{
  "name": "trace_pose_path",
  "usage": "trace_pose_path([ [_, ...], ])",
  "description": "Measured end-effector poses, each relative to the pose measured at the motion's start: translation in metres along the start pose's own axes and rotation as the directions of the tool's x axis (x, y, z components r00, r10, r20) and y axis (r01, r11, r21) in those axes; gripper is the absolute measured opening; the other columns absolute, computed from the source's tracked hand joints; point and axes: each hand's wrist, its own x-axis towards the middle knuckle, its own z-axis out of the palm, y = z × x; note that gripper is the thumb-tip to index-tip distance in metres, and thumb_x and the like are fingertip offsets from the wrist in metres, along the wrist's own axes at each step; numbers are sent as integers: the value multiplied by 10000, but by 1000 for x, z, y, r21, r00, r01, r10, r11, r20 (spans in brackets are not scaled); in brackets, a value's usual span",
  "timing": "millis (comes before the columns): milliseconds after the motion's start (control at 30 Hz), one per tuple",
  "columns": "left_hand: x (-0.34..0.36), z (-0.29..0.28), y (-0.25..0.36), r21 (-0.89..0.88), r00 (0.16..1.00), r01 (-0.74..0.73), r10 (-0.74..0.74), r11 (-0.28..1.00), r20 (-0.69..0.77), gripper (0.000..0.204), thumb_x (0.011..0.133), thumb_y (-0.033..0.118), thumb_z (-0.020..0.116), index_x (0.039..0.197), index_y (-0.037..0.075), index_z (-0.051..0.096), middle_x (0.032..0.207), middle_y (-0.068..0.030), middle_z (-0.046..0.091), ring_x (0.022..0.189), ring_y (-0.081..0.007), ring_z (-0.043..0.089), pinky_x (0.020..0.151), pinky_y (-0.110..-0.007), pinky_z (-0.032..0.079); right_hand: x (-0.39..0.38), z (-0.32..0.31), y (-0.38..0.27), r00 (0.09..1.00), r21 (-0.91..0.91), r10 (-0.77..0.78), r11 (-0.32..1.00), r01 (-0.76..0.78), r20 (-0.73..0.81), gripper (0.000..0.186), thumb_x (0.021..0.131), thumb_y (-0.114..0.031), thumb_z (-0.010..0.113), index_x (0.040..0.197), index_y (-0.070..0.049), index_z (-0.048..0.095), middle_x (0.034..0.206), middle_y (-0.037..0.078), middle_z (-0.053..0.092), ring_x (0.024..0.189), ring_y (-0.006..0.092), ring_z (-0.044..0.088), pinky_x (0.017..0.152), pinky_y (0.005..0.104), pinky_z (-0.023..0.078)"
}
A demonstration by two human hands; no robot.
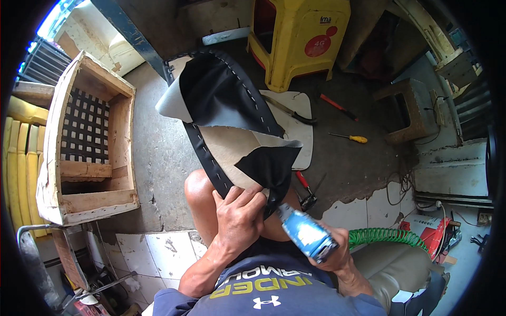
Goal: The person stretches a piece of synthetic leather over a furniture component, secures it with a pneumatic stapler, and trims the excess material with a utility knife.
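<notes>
A curved wooden panel (pixel 226 145) rests on my knee, partly wrapped in black leatherette (pixel 224 89) with a row of staples along its edge. My left hand (pixel 240 210) pinches the black cover at the panel's near edge, pulling a loose flap (pixel 271 166) over it. My right hand (pixel 329 253) grips a blue pneumatic staple gun (pixel 305 231), its nose pressed to the cover right beside my left fingers. A green coiled air hose (pixel 385 237) runs from the gun to the right.
A wooden seat frame with black webbing (pixel 87 142) stands on the left. A yellow plastic stool (pixel 298 37) is ahead. A flat board (pixel 295 124), red-handled pliers (pixel 304 188), two screwdrivers (pixel 350 138) and a small wooden stool (pixel 408 108) lie on the concrete floor.
</notes>
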Motion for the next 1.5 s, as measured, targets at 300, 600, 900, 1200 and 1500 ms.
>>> trace_pose_path([
  [300,2,-2,2,-39,1000,16,-17,999,-11,144,758,-9,761,860,62,688,1072,-58,769,912,-258,682,873,-439,427,-4,27,-8,998,-119,40,992,-34,50,563,756,-177,875,1219,73,674,1036,209,784,837,357,803,737,393,645],
  [600,-2,-6,-7,-114,998,46,-42,992,37,177,762,13,783,880,87,674,1107,-35,755,915,-231,675,831,-500,402,2,18,-10,1000,-154,-13,988,10,-17,509,757,-152,856,1175,85,687,1000,207,777,813,353,793,720,395,629],
  [900,-1,-12,-12,-166,997,48,-37,985,65,156,779,22,775,894,78,686,1148,-36,755,918,-247,662,814,-511,401,4,14,1,997,-166,-72,983,72,1,593,752,-236,904,1180,97,663,978,224,782,859,354,805,721,394,657],
  [1200,14,-31,9,-145,992,88,-74,986,98,136,804,80,813,922,60,746,1098,-78,767,918,-272,658,845,-445,431,2,6,3,997,-155,-77,985,79,21,572,739,-224,903,1158,98,683,952,218,782,817,357,803,709,394,652],
  [1500,7,-6,0,-66,995,52,-57,996,-86,179,794,156,885,884,73,754,998,-44,770,820,-231,646,803,-389,405,5,-12,-5,998,-174,-58,983,53,-23,523,746,-203,899,1132,95,710,979,214,791,838,334,812,719,367,646],
])
